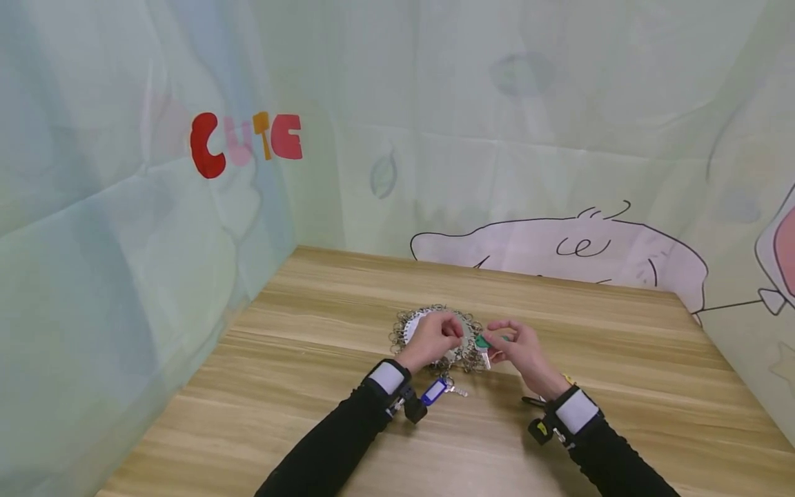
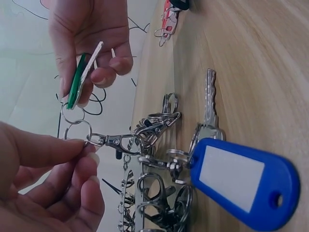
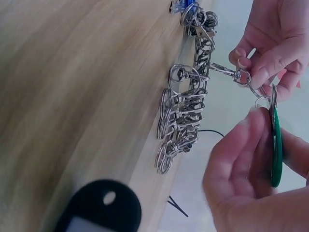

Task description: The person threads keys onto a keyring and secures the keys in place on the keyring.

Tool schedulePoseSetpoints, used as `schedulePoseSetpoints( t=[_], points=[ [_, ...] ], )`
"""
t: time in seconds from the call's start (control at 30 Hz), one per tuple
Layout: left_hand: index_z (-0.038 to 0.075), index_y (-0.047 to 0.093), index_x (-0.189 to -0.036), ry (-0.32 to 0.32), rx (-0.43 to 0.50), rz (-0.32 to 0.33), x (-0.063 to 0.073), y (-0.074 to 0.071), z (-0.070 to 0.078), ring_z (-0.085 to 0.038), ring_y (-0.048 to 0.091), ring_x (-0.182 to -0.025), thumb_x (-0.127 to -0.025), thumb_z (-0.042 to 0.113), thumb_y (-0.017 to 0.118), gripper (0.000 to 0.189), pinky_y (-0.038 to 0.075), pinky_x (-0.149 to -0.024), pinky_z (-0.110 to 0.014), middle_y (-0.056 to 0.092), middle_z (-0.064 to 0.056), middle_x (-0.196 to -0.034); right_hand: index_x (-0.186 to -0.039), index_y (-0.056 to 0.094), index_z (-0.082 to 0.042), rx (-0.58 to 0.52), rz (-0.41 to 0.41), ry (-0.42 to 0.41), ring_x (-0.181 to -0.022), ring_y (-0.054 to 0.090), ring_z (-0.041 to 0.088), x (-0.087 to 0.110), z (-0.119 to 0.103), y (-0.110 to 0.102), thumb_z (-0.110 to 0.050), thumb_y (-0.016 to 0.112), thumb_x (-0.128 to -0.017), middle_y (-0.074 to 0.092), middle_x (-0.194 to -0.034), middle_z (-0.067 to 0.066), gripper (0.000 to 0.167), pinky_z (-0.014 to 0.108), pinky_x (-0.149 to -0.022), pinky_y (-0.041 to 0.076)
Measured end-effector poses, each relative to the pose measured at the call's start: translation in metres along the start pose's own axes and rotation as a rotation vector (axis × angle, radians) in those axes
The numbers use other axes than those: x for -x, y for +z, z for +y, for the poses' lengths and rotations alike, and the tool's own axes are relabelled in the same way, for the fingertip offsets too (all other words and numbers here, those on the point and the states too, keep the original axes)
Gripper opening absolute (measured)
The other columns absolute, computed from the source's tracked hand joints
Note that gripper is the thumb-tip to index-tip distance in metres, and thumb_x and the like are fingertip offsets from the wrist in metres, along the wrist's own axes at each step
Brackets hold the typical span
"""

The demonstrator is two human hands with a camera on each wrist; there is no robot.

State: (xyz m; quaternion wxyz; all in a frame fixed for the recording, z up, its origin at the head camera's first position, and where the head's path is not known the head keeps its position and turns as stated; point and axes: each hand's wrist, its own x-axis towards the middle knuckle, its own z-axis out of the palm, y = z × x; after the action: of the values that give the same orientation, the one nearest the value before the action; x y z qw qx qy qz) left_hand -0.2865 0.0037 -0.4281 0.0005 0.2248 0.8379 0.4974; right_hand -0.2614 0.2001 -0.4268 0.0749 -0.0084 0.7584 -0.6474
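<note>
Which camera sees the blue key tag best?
The left wrist view: the blue key tag is large and close. The head view shows it small; the right wrist, only a bit at the top.

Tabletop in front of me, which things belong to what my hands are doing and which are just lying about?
Belonging to the job:
left hand, pinching a ring on a metal clasp
right hand, holding a green tag with its key
round holder
blue tag, seemingly hooked on there

Apparently just lying about:
black tag
red tag
</note>
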Motion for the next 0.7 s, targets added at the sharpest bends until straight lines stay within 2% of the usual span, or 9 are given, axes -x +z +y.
schedulePoseSetpoints(
  t=[0.13, 0.2, 0.37, 0.5, 0.6, 0.7],
  points=[
    [0.003, 0.065, -0.085, 0.010, -0.002, 0.016, -0.0010, 0.0016, -0.0004, -0.009, 0.054, -0.064, -0.079, -0.004, 0.068, 0.010, 0.045, -0.057, -0.019, 0.066, -0.010, -0.078, -0.122, 0.046, 0.008, -0.046, -0.022, -0.005, -0.055, 0.062, 0.008, 0.0009, -0.0001, -0.0017, -0.013, 0.060, -0.094, 0.072, -0.077, -0.001, 0.038, 0.025, -0.057, 0.055],
    [0.003, 0.065, -0.085, 0.007, 0.004, 0.024, -0.0014, 0.0017, 0.0004, -0.009, 0.054, -0.064, -0.080, -0.004, 0.068, 0.009, 0.046, -0.058, -0.019, 0.066, -0.010, -0.078, -0.121, 0.046, 0.009, -0.060, -0.031, -0.012, -0.056, 0.063, 0.009, 0.0016, -0.0007, -0.0023, -0.013, 0.060, -0.094, 0.072, -0.078, -0.001, 0.038, 0.025, -0.058, 0.056],
    [0.004, 0.065, -0.085, 0.008, 0.002, 0.031, -0.0019, 0.0013, 0.0009, -0.009, 0.054, -0.064, -0.080, -0.004, 0.068, 0.009, 0.046, -0.058, -0.019, 0.066, -0.010, -0.078, -0.124, 0.041, 0.012, -0.112, -0.079, -0.019, -0.074, 0.071, 0.017, 0.0036, -0.0024, -0.0025, -0.010, 0.059, -0.094, 0.071, -0.087, 0.000, 0.041, 0.032, -0.071, 0.059],
    [0.003, 0.065, -0.086, -0.001, 0.000, 0.031, -0.0022, 0.0006, 0.0012, -0.007, 0.054, -0.065, -0.080, -0.004, 0.068, 0.010, 0.047, -0.059, -0.018, 0.066, -0.009, -0.079, -0.129, 0.036, 0.012, -0.154, -0.137, -0.017, -0.086, 0.072, 0.024, 0.0044, -0.0036, -0.0026, -0.003, 0.057, -0.093, 0.065, -0.100, 0.008, 0.045, 0.038, -0.082, 0.057],
    [0.003, 0.065, -0.087, -0.008, 0.007, 0.029, -0.0022, 0.0004, 0.0012, -0.007, 0.054, -0.066, -0.080, -0.004, 0.068, 0.010, 0.047, -0.060, -0.019, 0.066, -0.009, -0.079, -0.132, 0.035, 0.012, -0.125, -0.131, -0.029, -0.086, 0.069, 0.021, 0.0041, -0.0028, -0.0028, -0.001, 0.057, -0.092, 0.062, -0.103, 0.010, 0.047, 0.036, -0.084, 0.057],
    [0.002, 0.065, -0.087, -0.009, 0.011, 0.027, -0.0020, 0.0004, 0.0009, -0.007, 0.054, -0.065, -0.079, -0.004, 0.068, 0.010, 0.048, -0.059, -0.019, 0.065, -0.009, -0.079, -0.131, 0.039, 0.011, -0.083, -0.100, -0.048, -0.083, 0.067, 0.018, 0.0034, -0.0009, -0.0028, -0.003, 0.060, -0.091, 0.064, -0.101, 0.007, 0.047, 0.032, -0.080, 0.057]
  ],
)
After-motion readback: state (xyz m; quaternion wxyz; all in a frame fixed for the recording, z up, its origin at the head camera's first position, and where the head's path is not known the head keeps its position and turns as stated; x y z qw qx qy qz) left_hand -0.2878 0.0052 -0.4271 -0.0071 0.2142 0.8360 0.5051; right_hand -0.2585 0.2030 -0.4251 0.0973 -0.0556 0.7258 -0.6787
